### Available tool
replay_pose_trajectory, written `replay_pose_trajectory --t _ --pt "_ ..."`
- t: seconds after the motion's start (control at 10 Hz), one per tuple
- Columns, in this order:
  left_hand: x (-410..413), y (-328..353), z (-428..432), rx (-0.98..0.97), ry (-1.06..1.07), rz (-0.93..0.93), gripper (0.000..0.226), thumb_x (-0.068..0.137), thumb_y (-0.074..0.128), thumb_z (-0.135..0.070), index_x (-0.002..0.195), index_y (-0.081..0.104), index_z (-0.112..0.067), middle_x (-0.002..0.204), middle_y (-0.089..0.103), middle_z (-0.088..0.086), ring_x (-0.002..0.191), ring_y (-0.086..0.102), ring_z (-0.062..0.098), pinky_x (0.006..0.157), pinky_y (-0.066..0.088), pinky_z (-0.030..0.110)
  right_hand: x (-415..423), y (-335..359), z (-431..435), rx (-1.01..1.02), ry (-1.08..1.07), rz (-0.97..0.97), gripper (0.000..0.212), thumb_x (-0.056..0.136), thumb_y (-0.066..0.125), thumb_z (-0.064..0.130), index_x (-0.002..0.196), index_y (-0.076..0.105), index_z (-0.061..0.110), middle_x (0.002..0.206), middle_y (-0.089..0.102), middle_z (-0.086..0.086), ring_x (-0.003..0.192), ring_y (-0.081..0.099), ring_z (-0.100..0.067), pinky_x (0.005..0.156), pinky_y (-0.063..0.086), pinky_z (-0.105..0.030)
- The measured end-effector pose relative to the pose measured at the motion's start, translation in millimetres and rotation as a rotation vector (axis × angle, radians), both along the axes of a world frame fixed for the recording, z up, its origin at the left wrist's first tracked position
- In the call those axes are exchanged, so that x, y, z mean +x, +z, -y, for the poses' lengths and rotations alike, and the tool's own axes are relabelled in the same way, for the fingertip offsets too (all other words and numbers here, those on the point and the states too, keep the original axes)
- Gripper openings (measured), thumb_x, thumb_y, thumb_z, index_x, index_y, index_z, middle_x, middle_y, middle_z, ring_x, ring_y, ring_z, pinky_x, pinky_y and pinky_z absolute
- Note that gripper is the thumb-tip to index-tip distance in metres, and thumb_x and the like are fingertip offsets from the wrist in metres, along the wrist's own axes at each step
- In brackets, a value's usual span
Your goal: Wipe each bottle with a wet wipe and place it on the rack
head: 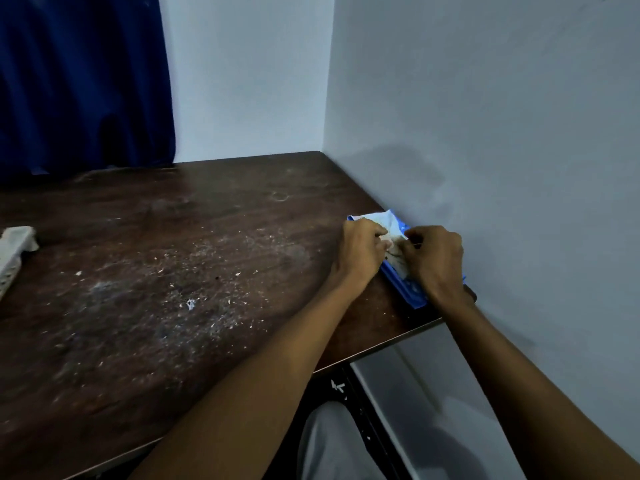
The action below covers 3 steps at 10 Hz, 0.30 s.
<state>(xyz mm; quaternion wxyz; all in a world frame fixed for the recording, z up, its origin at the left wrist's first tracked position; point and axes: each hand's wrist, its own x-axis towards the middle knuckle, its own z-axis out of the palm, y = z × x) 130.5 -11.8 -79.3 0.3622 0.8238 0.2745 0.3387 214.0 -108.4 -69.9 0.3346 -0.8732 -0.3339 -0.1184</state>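
Note:
A blue wet-wipe pack (407, 287) lies on the dark wooden table (173, 271) at its right edge, against the wall. Both my hands are on top of it. My left hand (360, 252) has its fingers curled on the pack's left side. My right hand (433, 258) pinches something at the pack's opening, where a white, stained wipe (388, 223) sticks out between the hands. No bottle and no rack shows in the head view.
A white slatted object (15, 252) lies at the table's left edge. Dust and small crumbs (190, 303) are scattered over the tabletop. A dark blue curtain (79, 81) hangs at the back left. The grey wall (502, 150) runs close along the right.

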Motion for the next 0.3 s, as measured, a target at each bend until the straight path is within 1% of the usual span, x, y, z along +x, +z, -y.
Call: replay_pose_trajectory --t 0.1,0.2,0.3 --pt "-32 6 -14 0.105 0.083 0.016 0.016 0.087 0.071 -0.012 0.098 0.077 -0.002 0.094 0.076 0.015 0.084 0.073 0.029 0.077 0.059 0.04 -16 16 -7 -0.004 0.034 0.162 0.025 0.09 0.062 0.02 0.108 0.074 0.007 0.103 0.073 -0.018 0.1 0.065 -0.039 0.084 0.048 -0.04" --pt "-81 18 -32 0.274 0.238 -0.093 0.02 0.095 0.06 -0.019 0.105 0.074 -0.007 0.109 0.073 0.012 0.102 0.067 0.033 0.086 0.054 0.044 -58 28 -41 0.011 0.187 0.288 0.02 0.089 0.057 0.023 0.084 0.071 0.009 0.086 0.07 -0.016 0.084 0.063 -0.038 0.069 0.044 -0.04" --pt "-127 21 -57 0.352 0.385 -0.296 0.037 0.104 0.045 -0.027 0.137 0.056 -0.013 0.143 0.056 0.008 0.135 0.046 0.026 0.107 0.04 0.041 -107 29 -84 -0.02 0.451 0.207 0.021 0.091 0.051 0.025 0.09 0.068 0.012 0.092 0.069 -0.012 0.087 0.063 -0.032 0.073 0.05 -0.039"
